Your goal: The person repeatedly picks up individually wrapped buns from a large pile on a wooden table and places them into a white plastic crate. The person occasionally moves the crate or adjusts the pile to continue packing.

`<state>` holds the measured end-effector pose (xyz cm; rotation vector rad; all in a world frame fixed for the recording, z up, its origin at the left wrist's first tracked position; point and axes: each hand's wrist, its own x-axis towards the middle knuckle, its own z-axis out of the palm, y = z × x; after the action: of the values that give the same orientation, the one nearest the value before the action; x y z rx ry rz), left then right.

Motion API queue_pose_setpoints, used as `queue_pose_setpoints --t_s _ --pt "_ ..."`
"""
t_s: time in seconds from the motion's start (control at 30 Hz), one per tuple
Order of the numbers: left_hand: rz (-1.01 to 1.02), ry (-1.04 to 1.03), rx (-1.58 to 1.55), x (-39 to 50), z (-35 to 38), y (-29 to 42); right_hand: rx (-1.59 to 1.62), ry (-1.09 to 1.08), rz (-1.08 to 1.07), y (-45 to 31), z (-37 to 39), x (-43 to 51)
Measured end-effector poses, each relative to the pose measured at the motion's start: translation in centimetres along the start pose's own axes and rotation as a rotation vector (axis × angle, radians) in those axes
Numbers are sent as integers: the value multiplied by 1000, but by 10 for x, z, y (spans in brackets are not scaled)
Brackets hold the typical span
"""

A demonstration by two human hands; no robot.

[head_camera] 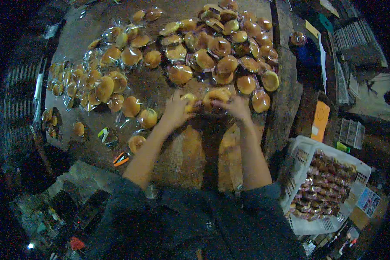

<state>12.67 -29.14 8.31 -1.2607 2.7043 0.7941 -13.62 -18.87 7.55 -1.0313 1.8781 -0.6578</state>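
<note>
Many round, golden-brown buns in clear plastic wrappers [180,74] lie across a worn wooden table [182,159]. My left hand [178,109] is closed around a small bun [189,98] near the middle of the table. Close to its right, my right hand [235,107] grips the near side of another bun [218,95]. The fingers hide parts of both buns. Behind my hands the wrapped buns are heaped, and a looser group [104,88] spreads to the left.
Orange-handled snips [121,159] and a yellow-green tool [103,135] lie left of my left forearm. At the right stands a white plastic crate [325,227] with many small wrapped items inside. An orange card-like piece [320,120] lies behind the crate.
</note>
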Motion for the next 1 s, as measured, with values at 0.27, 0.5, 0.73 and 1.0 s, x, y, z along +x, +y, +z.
queue_pose_setpoints --t_s 0.27,0.5,0.73,1.0 --pt "-134 177 -621 11 -25 -26 232 283 -96 -2 9 -79" --pt "-559 193 -1749 73 -23 -55 240 -207 60 10 -132 -39" --pt "-807 282 -1882 140 4 -61 97 -424 140 22 -155 -22" --pt "-670 301 -1421 94 -39 -1 282 -527 269 35 -164 -29"
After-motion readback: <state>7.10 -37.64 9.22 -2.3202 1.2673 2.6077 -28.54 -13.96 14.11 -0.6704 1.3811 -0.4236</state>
